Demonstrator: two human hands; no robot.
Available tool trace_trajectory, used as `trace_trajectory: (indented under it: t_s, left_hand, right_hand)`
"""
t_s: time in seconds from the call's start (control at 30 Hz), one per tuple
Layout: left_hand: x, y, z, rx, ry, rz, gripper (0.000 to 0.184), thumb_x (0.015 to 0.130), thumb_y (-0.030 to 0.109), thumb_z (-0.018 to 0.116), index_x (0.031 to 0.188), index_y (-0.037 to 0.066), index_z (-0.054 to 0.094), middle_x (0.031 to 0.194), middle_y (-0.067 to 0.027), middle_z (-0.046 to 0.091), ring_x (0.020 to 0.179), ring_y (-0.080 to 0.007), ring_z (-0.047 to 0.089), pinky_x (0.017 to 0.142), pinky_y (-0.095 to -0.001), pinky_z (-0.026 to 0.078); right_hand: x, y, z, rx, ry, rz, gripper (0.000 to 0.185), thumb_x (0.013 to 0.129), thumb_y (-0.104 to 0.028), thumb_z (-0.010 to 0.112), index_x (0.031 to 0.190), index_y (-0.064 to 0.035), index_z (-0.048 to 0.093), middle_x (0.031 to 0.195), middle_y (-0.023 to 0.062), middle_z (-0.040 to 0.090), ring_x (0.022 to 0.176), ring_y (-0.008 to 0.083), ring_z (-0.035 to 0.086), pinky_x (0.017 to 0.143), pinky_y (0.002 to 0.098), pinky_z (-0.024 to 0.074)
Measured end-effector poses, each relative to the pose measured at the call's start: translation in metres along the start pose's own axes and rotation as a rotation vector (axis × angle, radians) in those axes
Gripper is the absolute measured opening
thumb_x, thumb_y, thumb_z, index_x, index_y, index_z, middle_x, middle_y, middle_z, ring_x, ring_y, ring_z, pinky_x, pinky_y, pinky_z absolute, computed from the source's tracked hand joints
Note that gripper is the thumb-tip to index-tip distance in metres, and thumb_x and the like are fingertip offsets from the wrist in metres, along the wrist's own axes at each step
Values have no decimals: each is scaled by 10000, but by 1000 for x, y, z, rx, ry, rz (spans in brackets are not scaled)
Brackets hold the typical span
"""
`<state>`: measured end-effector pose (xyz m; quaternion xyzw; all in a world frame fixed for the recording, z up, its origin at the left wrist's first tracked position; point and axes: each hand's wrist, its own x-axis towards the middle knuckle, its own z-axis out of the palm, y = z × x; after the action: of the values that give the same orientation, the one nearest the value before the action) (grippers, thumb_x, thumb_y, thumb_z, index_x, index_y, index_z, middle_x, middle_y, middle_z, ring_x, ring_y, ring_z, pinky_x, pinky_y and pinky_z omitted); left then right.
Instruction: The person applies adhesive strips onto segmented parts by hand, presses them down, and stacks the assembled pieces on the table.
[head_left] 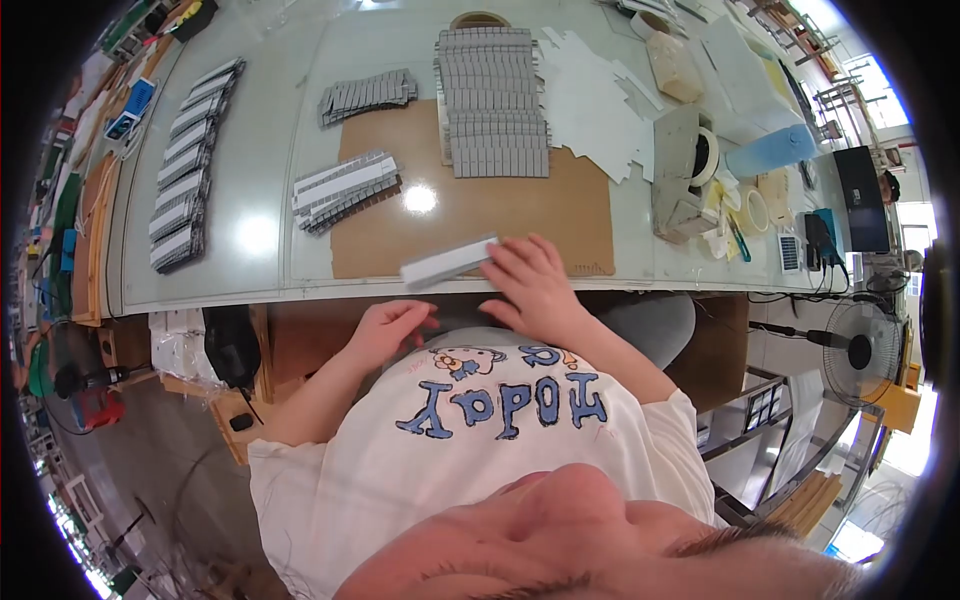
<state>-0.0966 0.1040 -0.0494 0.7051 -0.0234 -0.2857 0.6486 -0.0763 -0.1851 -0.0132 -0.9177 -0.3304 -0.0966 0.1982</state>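
A slim grey strip with a white band (450, 263) lies near the front edge of the table, on the brown board (580, 220). The fingertips of my right hand (535, 285) touch the strip's right end; the fingers are stretched and the thumb stands apart from it. My left hand (392, 330) is just off the table edge, below the strip's left end. Its fingers are loosely bent, with a gap to the thumb, and I see nothing in them. Close by, a small stack of similar white-banded strips (347, 188) lies partly on the board.
Grey strips form a large block (490, 100), a small pile (368, 96) and a long white-banded row (195, 165). White sheets (595, 105) lie beside the block. To the right stand a tape-roll box (680, 180) and a blue bottle (770, 150). A fan (860, 350) is at lower right.
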Motion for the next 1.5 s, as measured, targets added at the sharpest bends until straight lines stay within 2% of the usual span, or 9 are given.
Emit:
trace_trajectory:
  t_s: [0.03,0.13,0.23,0.3,0.57,0.77,1.07,1.23,1.5]
  left_hand:
    - [-2,2,0,-341,7,-326,331,1009,268,631,1203,2,671,1065,-86,736,744,-119,655,605,-252,476]
    - [-7,-4,-1,-429,130,-293,344,1023,296,614,1216,17,670,1057,-67,738,709,-93,639,562,-226,435]
    - [-5,7,-18,-307,202,-160,312,1008,277,631,1163,14,694,978,-55,745,663,-90,626,537,-212,421]
    - [2,37,-43,-112,248,-126,284,988,261,648,1101,11,719,924,-55,748,637,-88,620,530,-212,416]
    - [65,106,-146,72,407,-50,322,928,344,709,938,23,724,833,-62,731,593,-95,589,508,-246,399]
    - [50,120,-134,1098,716,-208,501,886,501,693,798,8,675,751,-150,684,723,-328,652,689,-440,510]
    - [73,64,-18,951,431,814,185,800,192,770,798,67,634,787,-106,616,784,-323,613,680,-414,512]
    - [83,60,19,962,291,907,357,767,252,812,1057,85,689,1045,-89,619,970,-322,592,837,-415,509]
    - [86,66,39,1086,106,898,664,792,381,783,1319,29,586,1354,-114,564,1263,-321,494,1065,-475,390]
  right_hand:
    - [4,-2,4,63,-38,-55,464,843,-343,740,1218,-84,654,1356,108,585,1296,310,484,1141,539,326]
    - [16,9,0,-57,-65,-64,404,847,-315,734,1185,-107,658,1329,86,591,1247,309,516,1110,548,351]
    - [45,61,-26,-136,-215,414,215,863,-237,713,1016,-87,695,1078,93,688,1026,333,624,948,475,459]
    - [37,104,-7,-189,391,289,134,878,-183,703,957,-75,701,950,93,690,952,320,637,877,464,474]
    - [54,135,-10,-152,229,322,70,896,-124,682,957,-97,703,920,44,666,947,266,625,900,430,435]
    - [52,139,-6,-196,226,289,65,888,-108,671,952,-110,682,929,19,662,953,240,621,922,423,409]
    - [31,99,-30,-453,257,164,151,862,-86,639,1011,-110,631,967,29,651,951,230,635,925,439,410]
    - [-16,99,-37,-336,254,197,201,868,-131,662,1058,-78,625,1028,45,641,960,251,622,921,448,412]
    - [-18,141,-36,-566,175,448,487,947,-358,631,1306,-29,618,1371,145,586,1328,346,467,1110,507,341]
